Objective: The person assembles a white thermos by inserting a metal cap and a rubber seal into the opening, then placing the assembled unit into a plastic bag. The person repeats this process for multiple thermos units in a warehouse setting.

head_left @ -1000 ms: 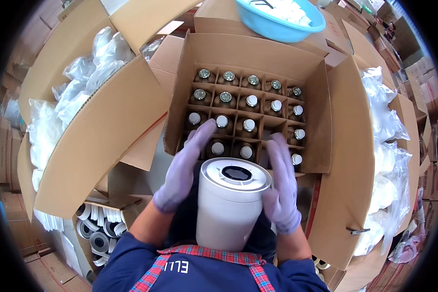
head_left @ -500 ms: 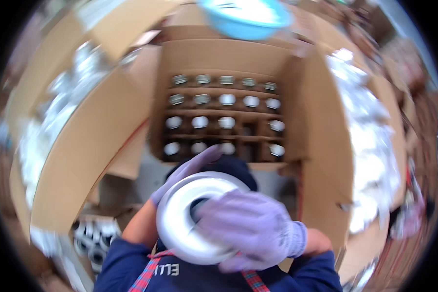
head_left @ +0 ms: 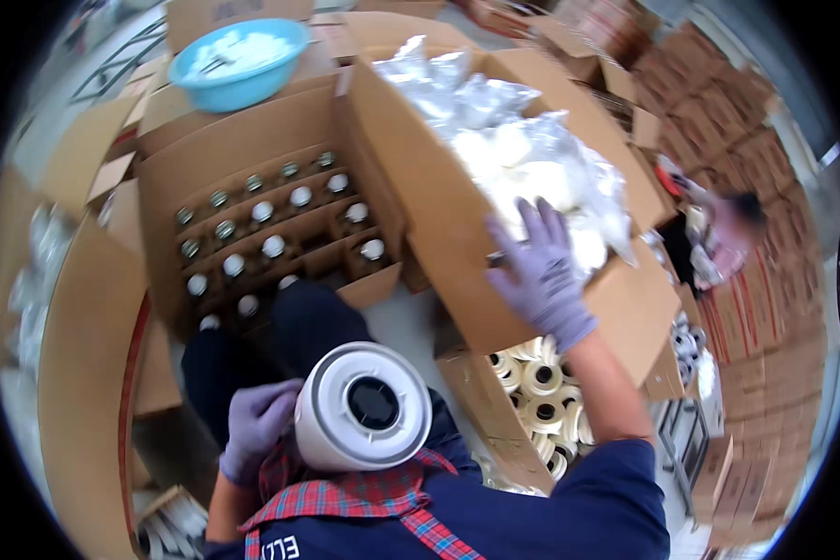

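L hand [head_left: 257,427]: curled at L wall of white canister [head_left: 336,434]; grip hidden, can't tell. Best braced firmly.
Canister: near ctr, just before plaid apron [head_left: 350,495]; dark opening up, long axis approx. upright, leaning R.
R hand [head_left: 541,271]: released, fingers spread over white pcs [head_left: 543,177], far-R carton [head_left: 457,238]; contact unclear. Light touch advised, w/o snagging plastic bags [head_left: 599,173].

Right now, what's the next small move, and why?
Probably close the right hand on one of the white items in the cardboard box: it's spread open over them, while the left hand is at the white canister's side.
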Demonstrator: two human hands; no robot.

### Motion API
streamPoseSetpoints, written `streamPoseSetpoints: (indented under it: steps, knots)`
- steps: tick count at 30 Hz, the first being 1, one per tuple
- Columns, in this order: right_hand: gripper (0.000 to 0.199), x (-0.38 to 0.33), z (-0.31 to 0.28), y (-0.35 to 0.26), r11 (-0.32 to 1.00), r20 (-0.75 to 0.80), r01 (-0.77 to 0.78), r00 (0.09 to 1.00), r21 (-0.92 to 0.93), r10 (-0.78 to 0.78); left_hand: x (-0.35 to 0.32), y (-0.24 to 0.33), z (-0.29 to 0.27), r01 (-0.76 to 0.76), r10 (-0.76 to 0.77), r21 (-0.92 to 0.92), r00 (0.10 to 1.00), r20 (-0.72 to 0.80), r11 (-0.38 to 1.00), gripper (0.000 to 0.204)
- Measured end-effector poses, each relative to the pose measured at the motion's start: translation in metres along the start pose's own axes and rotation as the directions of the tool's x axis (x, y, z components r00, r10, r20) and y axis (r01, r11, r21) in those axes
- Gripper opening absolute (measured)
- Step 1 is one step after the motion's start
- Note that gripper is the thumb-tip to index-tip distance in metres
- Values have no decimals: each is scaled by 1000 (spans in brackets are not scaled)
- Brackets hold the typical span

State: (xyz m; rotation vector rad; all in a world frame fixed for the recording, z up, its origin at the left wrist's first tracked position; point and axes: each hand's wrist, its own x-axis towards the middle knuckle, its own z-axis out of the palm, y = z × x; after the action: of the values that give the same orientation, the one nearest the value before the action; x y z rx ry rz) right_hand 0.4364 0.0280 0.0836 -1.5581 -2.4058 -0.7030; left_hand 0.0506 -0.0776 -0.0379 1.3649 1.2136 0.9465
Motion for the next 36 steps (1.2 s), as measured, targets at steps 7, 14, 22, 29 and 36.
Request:
streamPoseSetpoints:
  steps: [7, 14, 22, 29, 36]
  knots:
    - [24, -14, -14, 41, 782, -177, -226, 903, 580, 392, 57, -31, -21, 194, -86, -167, 861, 501, 967, 30]
    - [20, 4, -80, -117, 342, -389, 839, 509, 424, -768, 86, -35, -8, 229, -32, -193, 720, 694, 954, 32]
    - [21, 36, -62, -124, 61, -495, 945, 222, 321, -840, 105, -43, 14, 222, -46, -109, 596, 802, 969, 30]
    - [22, 41, -64, -127, 55, -244, 938, 146, 342, -959, 96, -28, 14, 271, -123, -79, 651, 749, 959, 29]
    - [13, 30, -65, -136, 101, -190, 830, 241, 549, -952, 65, -8, 9, 136, -77, -78, 853, 516, 988, 22]
